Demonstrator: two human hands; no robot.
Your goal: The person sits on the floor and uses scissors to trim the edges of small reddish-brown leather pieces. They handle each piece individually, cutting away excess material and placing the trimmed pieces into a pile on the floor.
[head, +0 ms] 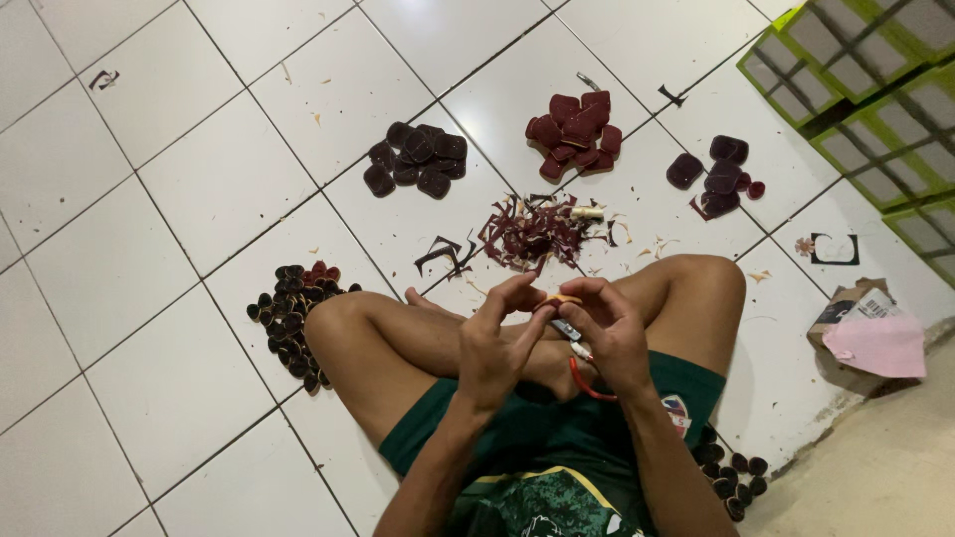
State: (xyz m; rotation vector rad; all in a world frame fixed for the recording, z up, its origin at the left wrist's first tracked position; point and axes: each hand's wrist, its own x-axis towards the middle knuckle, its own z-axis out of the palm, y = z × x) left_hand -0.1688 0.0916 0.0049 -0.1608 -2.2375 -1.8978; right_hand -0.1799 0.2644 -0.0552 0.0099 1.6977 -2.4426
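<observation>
The person wears dark green shorts [517, 438] with a small round red-and-white patch [677, 413] on one leg, and a dark green shirt [552, 502] printed in yellow and white. Arms and legs are bare; no sleeves, gloves or jewellery show.

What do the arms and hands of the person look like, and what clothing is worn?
Both arms are bare, with no sleeves reaching the forearms. The left hand and the right hand have no gloves, and no rings or watch can be seen. The person wears dark green shorts with a small patch at the right leg, and a dark green shirt with a yellow stripe.
</observation>
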